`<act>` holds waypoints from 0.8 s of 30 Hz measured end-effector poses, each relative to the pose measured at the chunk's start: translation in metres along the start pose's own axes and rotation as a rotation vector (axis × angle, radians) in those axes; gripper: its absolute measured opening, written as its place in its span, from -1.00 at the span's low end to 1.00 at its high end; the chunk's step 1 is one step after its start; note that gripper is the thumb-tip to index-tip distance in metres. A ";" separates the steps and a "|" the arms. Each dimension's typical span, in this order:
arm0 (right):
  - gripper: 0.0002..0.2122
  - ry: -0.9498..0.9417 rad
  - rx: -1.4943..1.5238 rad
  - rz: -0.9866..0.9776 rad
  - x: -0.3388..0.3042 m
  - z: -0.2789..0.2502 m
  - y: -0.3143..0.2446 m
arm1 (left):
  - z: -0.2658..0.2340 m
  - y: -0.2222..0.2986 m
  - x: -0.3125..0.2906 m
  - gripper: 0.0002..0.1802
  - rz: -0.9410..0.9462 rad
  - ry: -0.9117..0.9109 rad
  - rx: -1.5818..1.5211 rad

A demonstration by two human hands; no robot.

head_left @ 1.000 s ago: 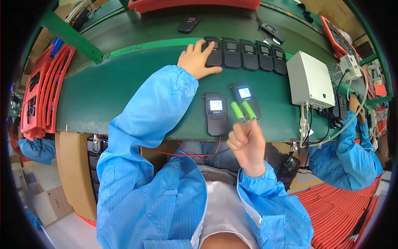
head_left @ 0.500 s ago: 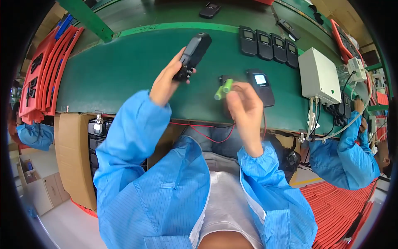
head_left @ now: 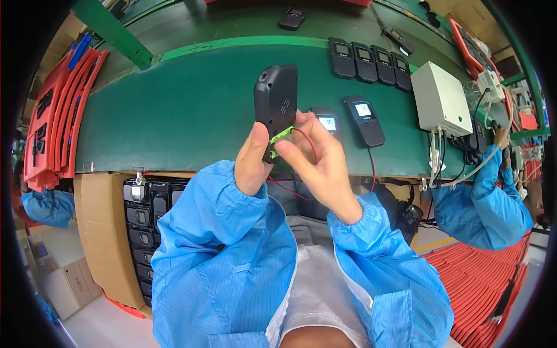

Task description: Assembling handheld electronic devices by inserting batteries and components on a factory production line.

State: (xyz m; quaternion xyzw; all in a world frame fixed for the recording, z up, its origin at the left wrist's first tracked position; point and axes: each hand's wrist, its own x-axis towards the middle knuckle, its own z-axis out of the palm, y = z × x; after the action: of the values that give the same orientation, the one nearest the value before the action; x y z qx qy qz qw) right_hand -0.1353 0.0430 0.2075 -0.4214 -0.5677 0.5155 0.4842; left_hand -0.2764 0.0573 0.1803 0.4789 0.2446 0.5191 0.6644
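My left hand (head_left: 253, 159) grips a black handheld device (head_left: 277, 95) by its lower end, holding it upright above the green bench with its round speaker grille showing. Between the fingers of my right hand (head_left: 325, 168) are bright green battery-like cylinders (head_left: 282, 135), pressed against the device's lower part. A red wire (head_left: 307, 142) runs from them past my right fingers. How far the cylinders sit inside the device is hidden by my fingers. Just beyond my right hand lies a device with a lit screen (head_left: 327, 123), partly covered. Another lit device (head_left: 366, 127) rests to its right, a red wire at its bottom.
Several dark-screened devices (head_left: 365, 61) stand in a row at the back right. Right of them is a white box (head_left: 442, 104) with cables. Red trays (head_left: 49, 119) lean at the left. A cardboard box (head_left: 104, 232) holds more devices below. A co-worker's blue sleeve (head_left: 493, 203) shows at right.
My left hand has lowered the device and turned it to show its grille. My right hand has brought the green cylinders leftward against it, uncovering a lit screen behind.
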 end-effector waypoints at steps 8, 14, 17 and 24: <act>-0.77 -0.176 -0.066 0.033 0.016 -0.026 -0.025 | 0.013 0.023 0.018 -0.30 0.011 -0.102 -0.694; -0.67 0.298 -0.600 -0.168 0.021 -0.090 -0.018 | -0.005 0.040 0.018 -0.30 -0.103 0.008 -0.403; -0.64 0.293 -1.117 -0.167 0.011 -0.132 0.022 | -0.031 0.030 0.026 -0.30 -0.094 0.088 -0.282; -0.51 0.043 -1.031 0.127 0.017 -0.137 0.023 | -0.076 0.013 0.091 -0.41 0.015 0.311 0.024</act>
State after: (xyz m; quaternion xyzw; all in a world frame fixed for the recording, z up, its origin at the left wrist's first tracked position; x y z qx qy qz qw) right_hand -0.0040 0.0867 0.1863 -0.6492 -0.7111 0.1885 0.1931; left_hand -0.3141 0.1705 0.1752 0.4024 0.3471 0.5890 0.6089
